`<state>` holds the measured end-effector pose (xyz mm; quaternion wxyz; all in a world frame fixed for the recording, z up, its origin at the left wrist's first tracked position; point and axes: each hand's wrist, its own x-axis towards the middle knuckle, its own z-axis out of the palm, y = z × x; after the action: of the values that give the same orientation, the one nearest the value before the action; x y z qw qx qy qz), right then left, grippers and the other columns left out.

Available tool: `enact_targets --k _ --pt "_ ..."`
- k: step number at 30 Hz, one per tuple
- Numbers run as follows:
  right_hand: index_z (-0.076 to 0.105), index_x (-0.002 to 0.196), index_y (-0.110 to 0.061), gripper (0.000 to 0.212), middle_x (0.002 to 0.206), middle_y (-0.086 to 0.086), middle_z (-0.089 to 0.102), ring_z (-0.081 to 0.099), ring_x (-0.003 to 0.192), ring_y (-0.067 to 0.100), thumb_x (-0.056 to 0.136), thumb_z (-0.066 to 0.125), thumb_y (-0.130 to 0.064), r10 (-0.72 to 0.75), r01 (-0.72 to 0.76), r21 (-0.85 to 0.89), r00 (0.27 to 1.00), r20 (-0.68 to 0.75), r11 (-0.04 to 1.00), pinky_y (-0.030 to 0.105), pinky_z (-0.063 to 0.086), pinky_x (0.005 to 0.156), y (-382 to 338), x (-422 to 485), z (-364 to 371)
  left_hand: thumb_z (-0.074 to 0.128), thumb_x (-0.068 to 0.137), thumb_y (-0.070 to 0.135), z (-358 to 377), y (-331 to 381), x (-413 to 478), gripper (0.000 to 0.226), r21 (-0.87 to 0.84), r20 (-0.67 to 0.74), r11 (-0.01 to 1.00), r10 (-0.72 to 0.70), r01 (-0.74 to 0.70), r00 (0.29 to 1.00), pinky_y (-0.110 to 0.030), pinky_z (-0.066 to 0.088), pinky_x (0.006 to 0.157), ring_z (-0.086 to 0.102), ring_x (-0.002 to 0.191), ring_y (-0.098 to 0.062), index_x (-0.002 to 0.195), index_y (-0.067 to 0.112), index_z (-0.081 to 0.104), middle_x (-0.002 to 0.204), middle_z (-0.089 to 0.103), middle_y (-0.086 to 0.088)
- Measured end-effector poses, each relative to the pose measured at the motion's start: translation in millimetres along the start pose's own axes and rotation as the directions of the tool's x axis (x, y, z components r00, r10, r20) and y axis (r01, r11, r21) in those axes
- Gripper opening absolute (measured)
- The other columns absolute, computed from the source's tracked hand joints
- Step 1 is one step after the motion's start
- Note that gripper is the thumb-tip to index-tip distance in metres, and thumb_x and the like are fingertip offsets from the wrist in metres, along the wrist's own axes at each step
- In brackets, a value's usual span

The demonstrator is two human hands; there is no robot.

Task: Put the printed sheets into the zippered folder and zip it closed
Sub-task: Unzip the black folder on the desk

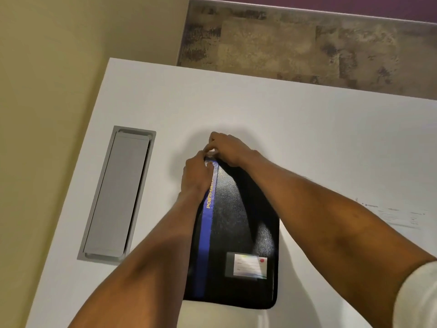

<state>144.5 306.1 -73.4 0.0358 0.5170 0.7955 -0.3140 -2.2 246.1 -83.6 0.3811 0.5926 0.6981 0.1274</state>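
The forearms reached out over the black folder (238, 233), which lay flat and shut on the white bench (307, 138). The left hand (197, 176) pressed its far left corner; the right hand (227, 147) pinched something small there, probably the zip pull, though it was hidden. The sheets (399, 214) lay well apart to the right. The folder looked stiff, padded and slick, best held by corner and pull.

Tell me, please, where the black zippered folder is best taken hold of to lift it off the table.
Probably the near right corner of the folder, coming from the near side: it lies flat and closed, that rounded corner is free, while both hands, left and right, crowd the far end.
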Motion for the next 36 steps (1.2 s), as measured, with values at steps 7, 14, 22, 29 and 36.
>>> enact_targets --k 7,14,22,29,36 --pt "0.078 0.104 -0.019 0.020 0.119 0.003 0.061 0.061 0.105 0.026 0.096 0.060 -0.018 0.011 -0.011 -0.020 1.000 0.006 1.000 0.032 0.040 0.080 1 2 -3 0.053 0.097 0.014 -2 -1 -4 0.023 -0.042 -0.004 0.999 0.012 -0.012 1.000 -0.041 0.056 0.084 0.068 0.096 -0.030 0.115 0.012 0.067 0.107 0.074 -0.010" --pt "0.074 0.121 -0.028 0.025 0.120 0.001 0.060 0.059 0.100 0.020 0.101 0.058 -0.029 -0.034 0.032 0.038 0.998 0.056 0.999 0.034 0.043 0.083 -1 3 -7 0.054 0.101 0.016 -2 1 -2 0.024 -0.039 0.008 0.999 0.001 -0.001 1.000 -0.047 0.059 0.089 0.069 0.099 -0.031 0.124 0.010 0.061 0.116 0.072 -0.012" --pt "0.077 0.111 -0.019 0.019 0.118 0.000 0.059 0.061 0.101 0.026 0.096 0.067 -0.026 -0.044 0.042 0.029 0.995 0.085 0.999 0.032 0.039 0.078 1 12 -5 0.054 0.102 0.019 -2 -1 -1 0.017 0.004 0.014 1.000 0.007 -0.007 1.000 -0.045 0.058 0.083 0.067 0.092 -0.029 0.115 0.009 0.058 0.108 0.071 -0.012" --pt "0.078 0.101 -0.019 0.015 0.113 0.002 0.065 0.062 0.102 0.023 0.096 0.066 -0.027 -0.074 0.074 -0.010 0.996 0.041 0.997 0.031 0.038 0.077 9 4 -6 0.053 0.098 0.018 -2 -3 0 0.015 0.030 0.001 1.000 0.004 -0.004 1.000 -0.044 0.055 0.077 0.064 0.088 -0.031 0.109 0.008 0.058 0.102 0.069 -0.013" --pt "0.077 0.092 -0.018 0.013 0.107 -0.001 0.066 0.060 0.096 0.021 0.093 0.064 -0.017 -0.148 0.142 -0.095 0.988 -0.054 0.985 0.034 0.040 0.075 24 -18 -3 0.051 0.099 0.018 3 3 1 0.007 0.059 -0.010 0.998 -0.008 0.008 1.000 -0.036 0.047 0.068 0.059 0.079 -0.022 0.103 0.012 0.053 0.097 0.065 -0.007"
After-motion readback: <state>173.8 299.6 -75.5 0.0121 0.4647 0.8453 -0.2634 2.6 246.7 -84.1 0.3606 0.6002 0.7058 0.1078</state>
